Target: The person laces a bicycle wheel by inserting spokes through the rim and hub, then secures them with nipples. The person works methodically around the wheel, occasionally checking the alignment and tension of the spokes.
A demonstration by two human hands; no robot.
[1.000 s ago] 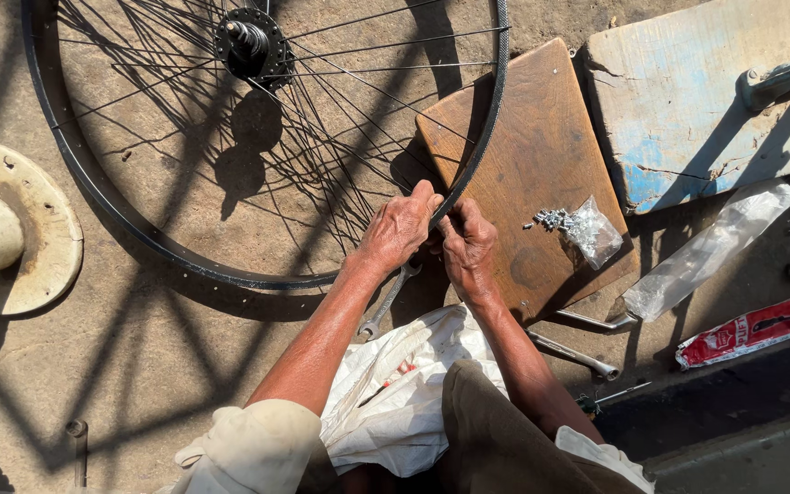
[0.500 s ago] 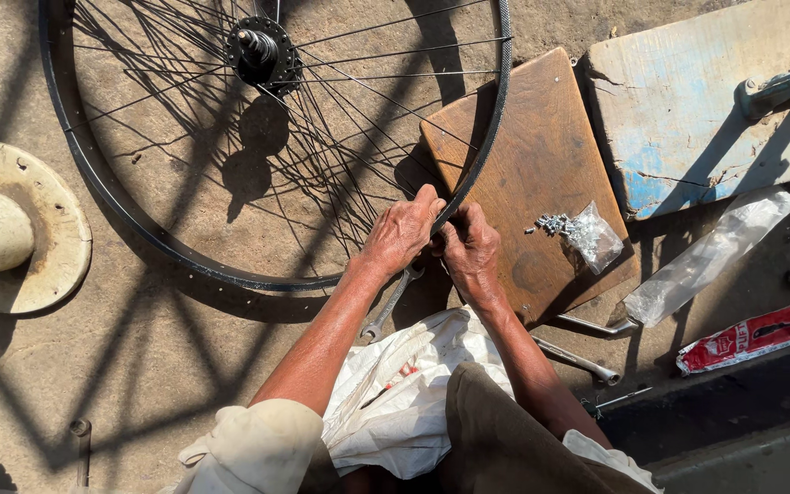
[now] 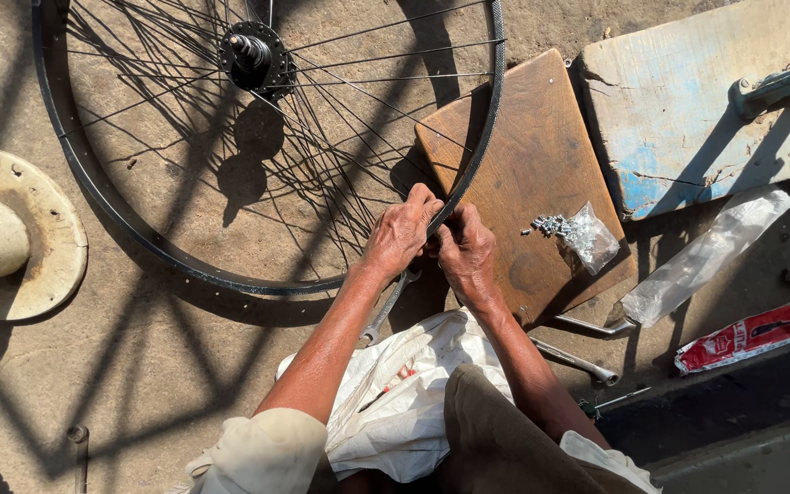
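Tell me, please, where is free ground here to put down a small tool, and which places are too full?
Bare concrete lies between the wheel rim, the pale round base and the left hand's forearm. The brown board's upper half is bare. Crowded: beside the right hand, where the nipple bag, clear wrapper and wrenches lie.

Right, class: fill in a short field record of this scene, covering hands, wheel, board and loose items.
Left hand: grip on the black spoked bicycle wheel rim
Right hand: at the same rim spot, fingers pinched
Hub: upper centre, spokes attached
Brown wooden board: under the rim's right edge
Clear plastic bag of small metal parts: on the board
Metal spanner: below the hands
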